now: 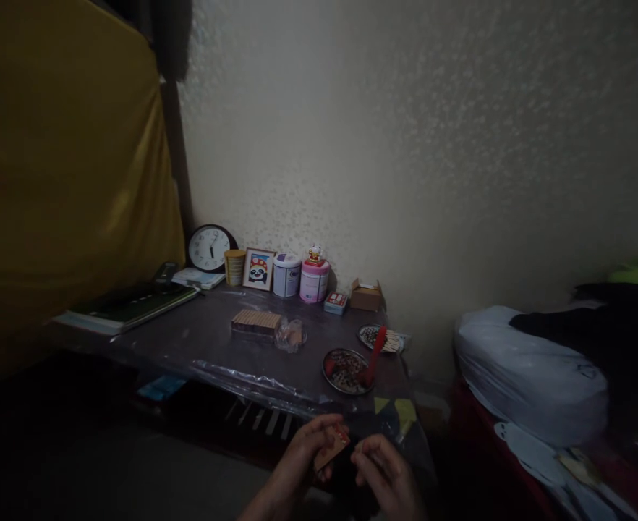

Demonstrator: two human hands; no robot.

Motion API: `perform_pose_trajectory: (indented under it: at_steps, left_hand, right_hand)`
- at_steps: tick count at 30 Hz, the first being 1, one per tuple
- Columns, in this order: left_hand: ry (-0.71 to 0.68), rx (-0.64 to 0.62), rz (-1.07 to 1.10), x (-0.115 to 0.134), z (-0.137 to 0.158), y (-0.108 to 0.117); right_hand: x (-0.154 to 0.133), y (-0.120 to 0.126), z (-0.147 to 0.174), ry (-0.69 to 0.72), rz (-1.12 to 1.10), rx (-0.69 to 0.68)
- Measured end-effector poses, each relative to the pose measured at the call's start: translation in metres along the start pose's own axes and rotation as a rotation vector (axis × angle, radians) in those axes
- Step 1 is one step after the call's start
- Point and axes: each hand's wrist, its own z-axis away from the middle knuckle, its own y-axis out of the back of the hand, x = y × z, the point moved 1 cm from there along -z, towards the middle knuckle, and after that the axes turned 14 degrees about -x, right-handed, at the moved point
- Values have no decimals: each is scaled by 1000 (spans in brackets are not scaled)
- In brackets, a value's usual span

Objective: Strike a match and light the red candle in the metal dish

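Observation:
My left hand (304, 454) grips a small brown cardboard box (333, 446) with red and white marks at its upper end, matchbox-like in shape. Close on its right, my right hand (384, 470) is closed in a pinch, a thin pale stick (360, 448) just showing at the fingertips. Both hands are in front of the table's near edge, apart from each other. Beyond them, a round tray (349, 391) carries dark bits and a red spoon-like tool (376, 354). Behind it, a patterned plate (367, 334) bears several pale sticks (390, 341).
A row of small boxes (256, 323) stands mid-table beside a clear plastic bag (290, 336). Along the wall are a clock (210, 248), yellow cup (235, 268), picture frame (259, 269), two tins (287, 276) and an open carton (366, 297). Books (129, 310) lie left.

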Motion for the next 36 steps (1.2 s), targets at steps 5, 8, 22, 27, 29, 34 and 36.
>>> perform_pose_trajectory:
  at_steps: [5, 8, 22, 27, 29, 34, 36]
  left_hand:
    - [-12, 4, -13, -2, -1, 2]
    - [-17, -3, -27, -1, -1, 2]
    - [-44, 2, -8, -7, -6, 8]
    - [-57, 15, -10, -4, -4, 5]
    - [-41, 30, -11, -2, -3, 4]
    - [-52, 20, -22, -3, -3, 5]
    - [-59, 14, -20, -6, -5, 7]
  right_hand:
    - [6, 1, -1, 28, -3, -25]
    - [9, 3, -1, 49, -4, -56]
    - [25, 8, -1, 61, -44, -37]
    - [30, 10, -2, 78, -29, -5]
    - [32, 10, -2, 79, -21, 4]
    - [40, 7, -4, 77, 40, -13]
    - [43, 4, -4, 110, 57, 1]
